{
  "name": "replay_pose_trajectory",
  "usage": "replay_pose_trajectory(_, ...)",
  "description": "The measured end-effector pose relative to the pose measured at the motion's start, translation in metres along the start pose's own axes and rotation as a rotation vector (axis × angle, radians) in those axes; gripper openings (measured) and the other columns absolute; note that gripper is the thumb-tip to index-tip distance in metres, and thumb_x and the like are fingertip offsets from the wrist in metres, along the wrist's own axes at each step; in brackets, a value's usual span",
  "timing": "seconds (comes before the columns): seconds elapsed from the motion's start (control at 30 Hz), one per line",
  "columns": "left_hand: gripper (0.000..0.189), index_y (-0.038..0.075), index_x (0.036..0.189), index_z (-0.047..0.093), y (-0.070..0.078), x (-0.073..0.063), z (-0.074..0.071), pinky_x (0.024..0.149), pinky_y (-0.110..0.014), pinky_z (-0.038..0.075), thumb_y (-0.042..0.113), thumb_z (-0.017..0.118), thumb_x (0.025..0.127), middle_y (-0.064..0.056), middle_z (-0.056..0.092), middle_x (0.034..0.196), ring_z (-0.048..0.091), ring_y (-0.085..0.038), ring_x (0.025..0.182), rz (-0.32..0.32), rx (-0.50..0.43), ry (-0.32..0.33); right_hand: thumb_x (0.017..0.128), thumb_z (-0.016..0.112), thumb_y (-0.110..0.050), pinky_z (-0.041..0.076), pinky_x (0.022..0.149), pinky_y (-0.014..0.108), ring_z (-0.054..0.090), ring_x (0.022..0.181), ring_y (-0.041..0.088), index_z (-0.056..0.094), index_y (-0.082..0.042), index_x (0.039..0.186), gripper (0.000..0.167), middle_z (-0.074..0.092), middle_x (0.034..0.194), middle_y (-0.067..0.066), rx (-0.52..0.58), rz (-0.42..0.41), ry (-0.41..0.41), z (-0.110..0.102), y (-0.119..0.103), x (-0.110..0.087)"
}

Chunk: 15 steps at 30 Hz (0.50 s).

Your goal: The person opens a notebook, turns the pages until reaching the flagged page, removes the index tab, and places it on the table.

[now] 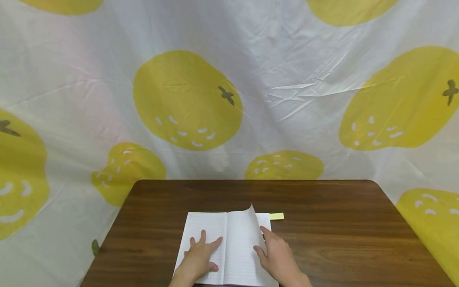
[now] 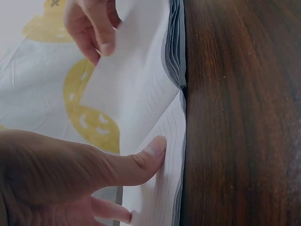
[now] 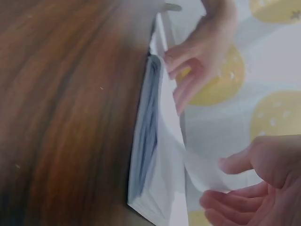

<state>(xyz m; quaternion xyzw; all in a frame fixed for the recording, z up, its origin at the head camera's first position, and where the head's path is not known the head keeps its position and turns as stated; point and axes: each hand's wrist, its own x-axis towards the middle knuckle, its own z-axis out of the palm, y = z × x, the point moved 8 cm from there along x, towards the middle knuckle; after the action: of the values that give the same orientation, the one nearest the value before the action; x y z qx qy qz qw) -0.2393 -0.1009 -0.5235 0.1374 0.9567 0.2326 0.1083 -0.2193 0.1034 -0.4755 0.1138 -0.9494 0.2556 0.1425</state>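
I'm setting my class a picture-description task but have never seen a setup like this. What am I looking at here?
There is no machine: a person works with two bare hands. The large picture comes from a camera on the head, looking forward and down; the others come from one camera on each wrist.

On the dark brown wooden table lies an open notebook with white lined paper pages. A small pale-yellow strip sticks out at its right. Behind hangs a white cloth printed with yellow fruit.

The left hand rests spread on the left page. The right hand is at the edge of a raised right-hand page, thumb and fingers apart; no firm grip shows.
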Motion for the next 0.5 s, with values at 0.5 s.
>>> replay_pose_trajectory(0.5,0.076,0.015,0.14,0.062,-0.003,-0.002,0.0,0.084,-0.088,0.035,0.02,0.088,0.069,-0.044,0.035,0.15,0.03,-0.079,0.126,0.009,-0.04,0.025,0.084,0.08,-0.004,0.055,0.06,0.021,0.064,0.063,0.005,0.072,0.005,0.095,0.016,0.076,0.078,0.012,0.715,0.463,-0.044,0.008,0.057,0.007)
